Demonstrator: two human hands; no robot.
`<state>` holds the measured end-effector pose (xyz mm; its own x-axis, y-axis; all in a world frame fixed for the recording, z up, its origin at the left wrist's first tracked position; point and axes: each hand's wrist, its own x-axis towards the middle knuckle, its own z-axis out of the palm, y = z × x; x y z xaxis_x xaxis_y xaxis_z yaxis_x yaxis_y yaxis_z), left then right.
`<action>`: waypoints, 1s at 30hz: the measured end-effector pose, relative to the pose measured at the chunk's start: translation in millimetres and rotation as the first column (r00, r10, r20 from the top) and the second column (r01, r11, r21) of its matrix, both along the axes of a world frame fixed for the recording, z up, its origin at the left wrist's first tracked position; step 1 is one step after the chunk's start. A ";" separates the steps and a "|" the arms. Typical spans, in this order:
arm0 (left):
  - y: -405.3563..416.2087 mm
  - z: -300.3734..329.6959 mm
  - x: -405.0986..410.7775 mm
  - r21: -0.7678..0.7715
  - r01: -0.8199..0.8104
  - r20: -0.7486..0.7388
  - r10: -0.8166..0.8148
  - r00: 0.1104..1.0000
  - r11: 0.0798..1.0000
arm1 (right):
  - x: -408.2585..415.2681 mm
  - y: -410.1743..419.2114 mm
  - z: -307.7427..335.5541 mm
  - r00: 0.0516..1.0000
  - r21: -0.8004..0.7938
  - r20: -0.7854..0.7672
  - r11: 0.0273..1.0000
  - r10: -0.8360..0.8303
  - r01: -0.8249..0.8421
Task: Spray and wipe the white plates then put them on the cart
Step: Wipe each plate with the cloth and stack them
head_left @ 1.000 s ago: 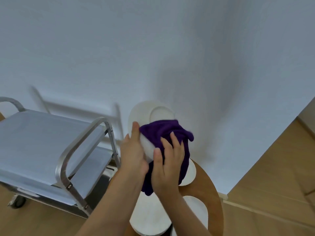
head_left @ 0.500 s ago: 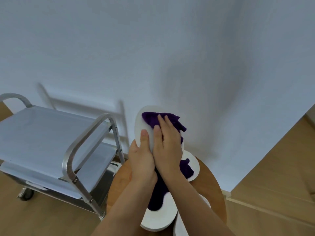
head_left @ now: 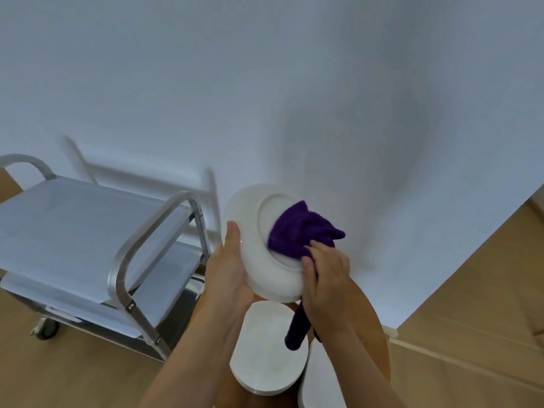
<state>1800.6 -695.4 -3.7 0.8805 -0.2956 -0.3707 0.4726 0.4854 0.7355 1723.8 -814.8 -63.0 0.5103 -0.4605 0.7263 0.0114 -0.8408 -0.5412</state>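
My left hand (head_left: 231, 272) grips the left rim of a white plate (head_left: 250, 225), held tilted above the table with its underside and foot ring facing me. My right hand (head_left: 326, 275) presses a purple cloth (head_left: 297, 234) against the right part of that underside; a tail of the cloth hangs down below my wrist. Two more white plates lie on the round wooden table (head_left: 371, 313): one (head_left: 265, 348) under my hands, another (head_left: 321, 381) at the bottom edge, partly hidden by my right forearm.
A steel two-shelf cart (head_left: 88, 225) on wheels stands to the left, its handle bar (head_left: 141, 245) close to my left arm. A white wall fills the background. Wooden floor shows at the right and bottom left.
The plate has turned so its underside faces me more fully. My right hand with the cloth has slid from the upper middle of the plate down to its right side.
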 end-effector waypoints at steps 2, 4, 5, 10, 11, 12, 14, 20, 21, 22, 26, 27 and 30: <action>6.8 -4.9 1.7 0.125 -0.004 0.132 -0.013 0.991 0.992 | -4.3 -12.7 6.2 0.994 0.327 -0.104 0.944 -0.008 0.042; 13.9 -6.7 -0.9 0.328 -0.097 0.339 -0.021 0.941 0.940 | -6.1 -24.6 13.7 0.966 0.567 -0.259 0.812 0.016 0.139; 16.9 -10.0 -3.0 0.421 -0.147 0.447 -0.064 0.892 0.895 | -5.3 -29.0 16.6 0.954 0.676 -0.298 0.715 0.043 0.179; 13.2 -32.1 -19.6 0.792 -0.401 0.580 -0.774 0.255 0.461 | 3.2 -30.7 30.8 0.926 0.981 -0.115 -0.106 0.361 0.163; 12.6 -37.4 -21.3 0.742 -0.484 0.567 -0.819 0.087 0.463 | 2.1 -28.1 31.1 0.904 0.977 -0.074 -0.149 0.420 0.150; 13.0 -40.1 -21.5 0.669 -0.554 0.578 -0.815 -0.030 0.495 | 0.1 -26.8 30.4 0.887 0.977 -0.070 -0.148 0.456 0.153; 14.0 -45.0 -20.1 0.589 -0.619 0.580 -0.805 -0.125 0.519 | -1.8 -28.1 26.4 0.890 0.984 -0.085 -0.105 0.447 0.147; 26.5 -57.5 -10.0 0.782 -0.262 0.614 -0.623 0.486 0.566 | -7.4 -27.9 13.5 0.943 0.987 -0.113 -0.070 0.312 0.142; 28.8 -62.3 -0.3 0.783 -0.295 0.605 -0.556 0.570 0.548 | -10.0 -29.6 11.7 0.951 0.988 -0.106 -0.074 0.292 0.133; 31.6 -65.5 11.1 0.817 -0.297 0.552 -0.519 0.653 0.494 | -12.6 -31.4 10.2 0.952 0.989 -0.112 -0.059 0.286 0.134; 41.1 -84.4 43.7 0.899 0.234 0.016 -0.561 0.827 0.371 | -18.7 -35.4 0.3 0.932 0.987 -0.160 0.023 0.326 0.161; 43.8 -89.1 45.1 0.880 0.310 -0.044 -0.588 0.808 0.360 | -19.0 -35.2 0.1 0.922 0.982 -0.188 0.037 0.338 0.187; 51.2 -105.5 43.6 0.793 0.415 -0.127 -0.546 0.828 0.445 | -19.9 -35.8 -3.6 0.900 0.953 -0.299 0.154 0.318 0.262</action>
<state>1844.2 -644.2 -109.2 0.7458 -0.3493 -0.5673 0.3162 -0.5638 0.7630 1703.9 -850.5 -66.6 0.5918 -0.5880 -0.5514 -0.3991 0.3807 -0.8342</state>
